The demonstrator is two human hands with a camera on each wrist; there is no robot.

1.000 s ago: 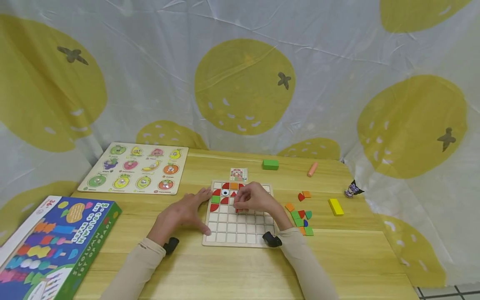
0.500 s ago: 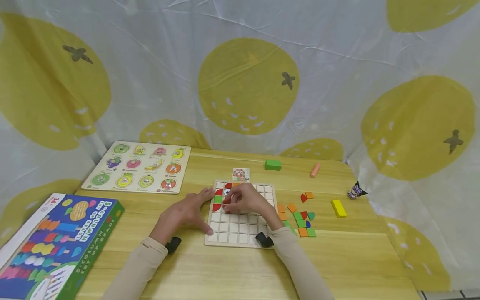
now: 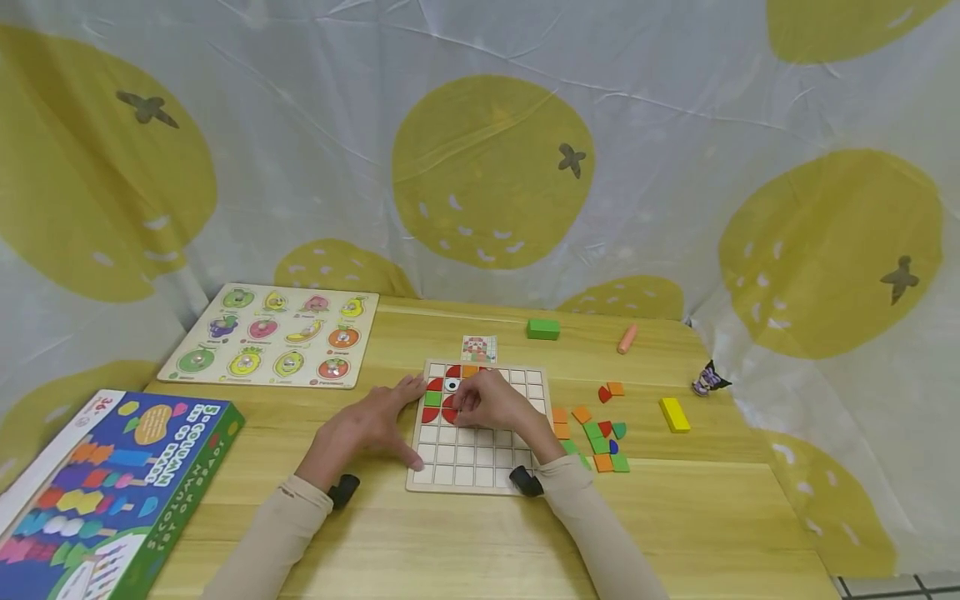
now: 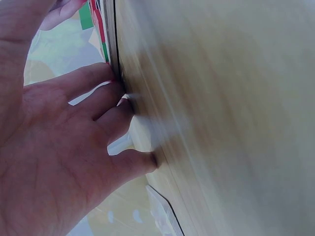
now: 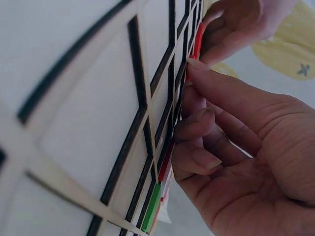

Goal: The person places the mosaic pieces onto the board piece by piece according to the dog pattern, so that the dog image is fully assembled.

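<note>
My left hand [image 3: 367, 425] spreads along the left side of a square grid board [image 3: 465, 457], fingers and thumb at its edge; the left wrist view shows this palm and its fingertips close up. Over the board's upper middle, my right hand [image 3: 491, 404] pinches a red tile [image 5: 189, 69] between thumb and finger, low against the grid, part of it hidden. Left of those fingertips sit red tiles [image 3: 431, 414], a green square tile [image 3: 432, 398] and a white tile with an eye [image 3: 452, 385]. An orange tile [image 3: 470, 370] lies in the top row.
A small picture card [image 3: 478, 348] lies behind the board. Several loose tiles [image 3: 596, 442] are to its right, with a yellow block [image 3: 674, 415] farther out. A green block [image 3: 543, 329] stands behind. A fruit puzzle [image 3: 273, 333] and a boxed toy [image 3: 112, 492] are at left.
My right hand has shifted left across the board with the red tile, to the cells beside the left red tiles. The left hand stays at the board's edge.
</note>
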